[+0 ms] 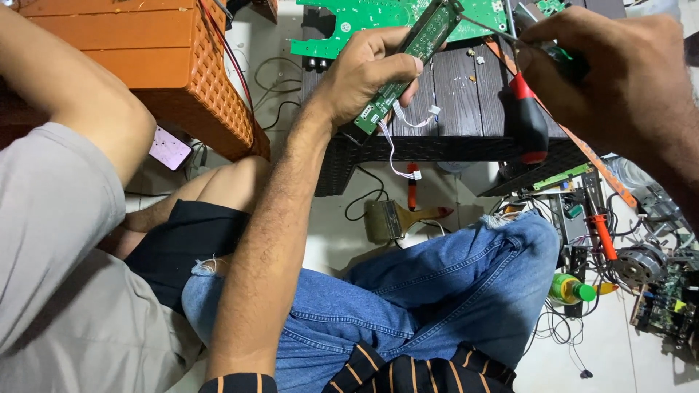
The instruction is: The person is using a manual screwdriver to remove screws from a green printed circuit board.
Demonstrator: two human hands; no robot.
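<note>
My left hand [368, 73] grips a narrow green circuit board [411, 51], held tilted above a dark woven stool [437, 149]. White wires with small connectors [397, 145] dangle from the board's lower end. My right hand [619, 80] is closed on a screwdriver with a red and black handle [528, 120]; its metal shaft reaches up toward the top of the narrow board. A larger green circuit board [364, 18] lies on the stool behind both hands.
Another person sits close on the left, with a grey sleeve [51, 218] and a bare knee. An orange woven stool [182, 73] stands at top left. A paintbrush [397, 218] lies on the floor. A motor [641, 262], loose boards and a green-capped bottle [571, 290] crowd the right.
</note>
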